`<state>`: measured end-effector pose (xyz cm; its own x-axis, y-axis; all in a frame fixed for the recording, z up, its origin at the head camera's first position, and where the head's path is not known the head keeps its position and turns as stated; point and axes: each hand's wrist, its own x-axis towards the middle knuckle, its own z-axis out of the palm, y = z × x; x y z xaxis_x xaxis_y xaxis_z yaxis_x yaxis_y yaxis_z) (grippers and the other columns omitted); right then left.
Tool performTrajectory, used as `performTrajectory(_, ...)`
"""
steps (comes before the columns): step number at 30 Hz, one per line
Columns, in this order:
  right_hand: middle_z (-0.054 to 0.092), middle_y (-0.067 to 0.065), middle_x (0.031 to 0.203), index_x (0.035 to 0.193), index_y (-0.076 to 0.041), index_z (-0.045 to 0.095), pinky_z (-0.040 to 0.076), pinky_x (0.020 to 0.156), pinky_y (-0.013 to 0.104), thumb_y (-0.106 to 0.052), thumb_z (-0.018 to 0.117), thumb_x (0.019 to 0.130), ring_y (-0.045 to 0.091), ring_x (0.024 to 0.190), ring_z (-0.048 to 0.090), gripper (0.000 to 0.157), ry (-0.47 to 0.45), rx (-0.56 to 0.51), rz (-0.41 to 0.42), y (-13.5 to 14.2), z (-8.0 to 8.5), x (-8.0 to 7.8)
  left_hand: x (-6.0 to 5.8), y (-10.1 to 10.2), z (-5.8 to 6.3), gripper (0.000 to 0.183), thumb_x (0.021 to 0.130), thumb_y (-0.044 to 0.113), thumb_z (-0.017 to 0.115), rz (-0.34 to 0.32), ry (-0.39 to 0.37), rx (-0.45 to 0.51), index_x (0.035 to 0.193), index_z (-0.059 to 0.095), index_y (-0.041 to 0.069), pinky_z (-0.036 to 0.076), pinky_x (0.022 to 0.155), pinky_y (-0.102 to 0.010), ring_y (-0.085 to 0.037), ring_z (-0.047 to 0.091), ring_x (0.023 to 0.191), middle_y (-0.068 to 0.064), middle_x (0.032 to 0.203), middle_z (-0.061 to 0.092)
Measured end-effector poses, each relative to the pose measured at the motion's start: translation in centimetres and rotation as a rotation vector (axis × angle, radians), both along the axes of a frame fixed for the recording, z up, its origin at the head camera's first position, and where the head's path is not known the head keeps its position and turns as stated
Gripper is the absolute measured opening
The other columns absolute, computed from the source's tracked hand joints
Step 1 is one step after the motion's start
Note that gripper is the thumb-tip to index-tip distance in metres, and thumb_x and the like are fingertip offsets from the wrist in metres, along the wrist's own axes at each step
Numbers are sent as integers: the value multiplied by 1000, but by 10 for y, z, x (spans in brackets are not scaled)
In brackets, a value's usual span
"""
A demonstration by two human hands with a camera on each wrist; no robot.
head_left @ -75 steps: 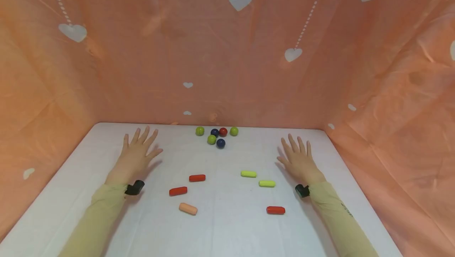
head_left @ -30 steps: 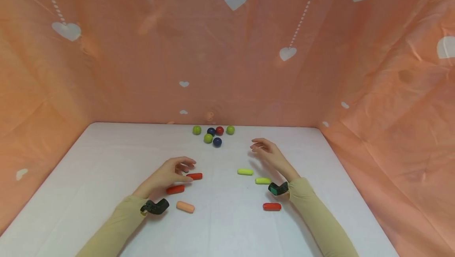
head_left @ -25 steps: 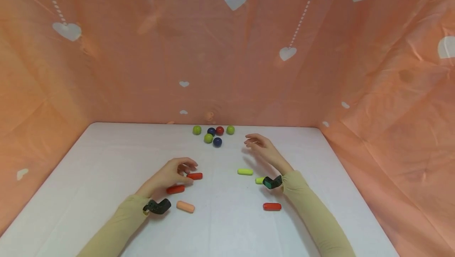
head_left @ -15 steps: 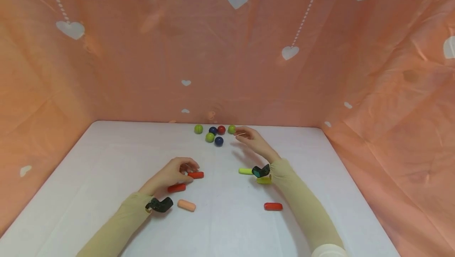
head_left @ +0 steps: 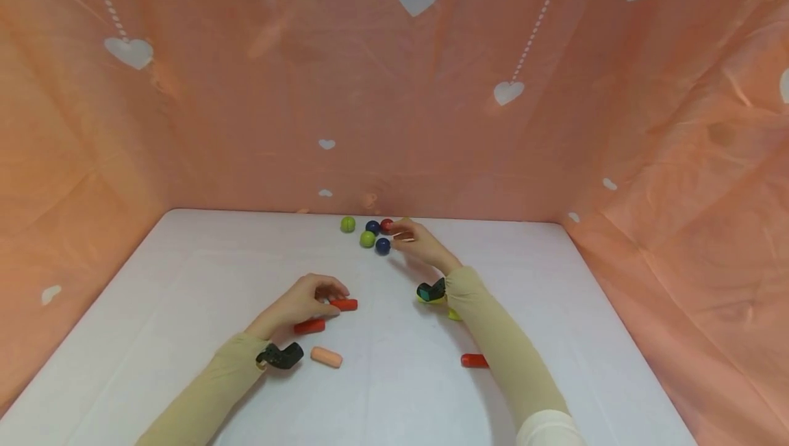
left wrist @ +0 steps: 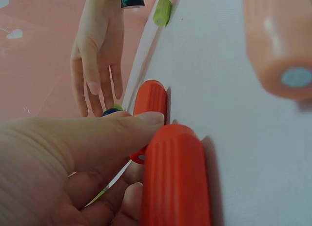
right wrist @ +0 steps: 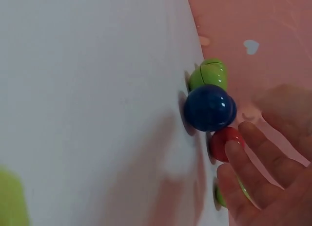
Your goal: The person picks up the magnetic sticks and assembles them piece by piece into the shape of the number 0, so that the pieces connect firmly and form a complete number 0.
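My left hand (head_left: 300,300) is low over the table, its thumb and bent fingers on either side of a short red magnetic stick (head_left: 346,304). In the left wrist view the thumb tip overlaps that stick, while a second red stick (left wrist: 176,175) lies nearer the camera. My right hand (head_left: 424,246) reaches to the ball cluster at the back, fingers half extended and fingertips right at the red ball (right wrist: 223,142). Beside it are a dark blue ball (right wrist: 207,108) and a green ball (right wrist: 221,197), the latter partly hidden by the fingers.
Left of the right hand are more balls, including a green ball (head_left: 348,225). A peach stick (head_left: 326,357) lies near my left wrist. Two yellow-green sticks and a red stick (head_left: 473,361) are partly covered by my right arm. Fabric walls (head_left: 345,90) border the white table (head_left: 394,391).
Both hands have come inward from flat, spread positions. The left settled at the red stick; the right kept moving left past the green ball to the red one. The sticks and balls stayed put.
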<state>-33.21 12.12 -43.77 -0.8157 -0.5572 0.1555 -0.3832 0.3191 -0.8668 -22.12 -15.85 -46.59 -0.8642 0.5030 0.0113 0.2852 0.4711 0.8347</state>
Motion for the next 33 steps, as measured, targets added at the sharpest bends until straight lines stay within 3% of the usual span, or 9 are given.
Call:
performTrajectory(4, 50, 32, 127, 128, 15, 47, 44, 98, 43, 11, 58, 87, 45, 115, 51, 43, -18, 6, 19, -5, 0, 0, 0, 1, 0, 28, 82, 5, 74, 1, 5, 8, 109, 68, 6, 48, 80, -36, -21, 56, 89, -4, 103, 67)
performTrajectory(11, 56, 13, 125, 128, -2, 56, 44, 98, 36, 1, 66, 87, 28, 111, 55, 42, -52, 151, -59, -14, -12, -5, 2, 1, 2, 27, 82, 7, 75, 9, -9, -6, 108, 69, 9, 48, 79, -33, -20, 55, 88, -1, 102, 67)
performTrajectory(19, 61, 12, 116, 120, -1, 60, 45, 95, 35, -2, 69, 86, 26, 106, 56, 35, -11, 176, -134, -24, -16, -2, 0, 0, -1, 25, 83, 6, 74, 4, -2, 0, 108, 70, 11, 48, 79, -35, -20, 55, 88, 1, 101, 66)
performTrajectory(26, 61, 9, 114, 117, -5, 60, 47, 92, 34, -5, 70, 86, 24, 102, 58, 33, -21, 173, -162, -17, -16, 2, -2, 3, 2, 26, 84, 8, 73, 82, -112, 28, 109, 70, 14, 49, 82, -34, -21, 55, 92, 1, 103, 65)
performTrajectory(31, 61, 10, 114, 116, -3, 61, 50, 89, 33, -5, 71, 85, 25, 100, 62, 32, -43, 140, -128, -7, -13, 6, -7, 6, 9, 25, 85, 10, 73, 133, -196, 72, 108, 71, 19, 46, 87, -35, -21, 55, 97, 2, 105, 64)
performTrajectory(33, 62, 9, 113, 116, -3, 61, 50, 88, 32, -7, 71, 85, 23, 98, 62, 32, -49, 153, -116, -3, -11, 8, -12, 8, 14, 23, 85, 11, 73, 125, -177, 87, 107, 71, 18, 46, 86, -36, -22, 55, 97, 1, 105, 65)
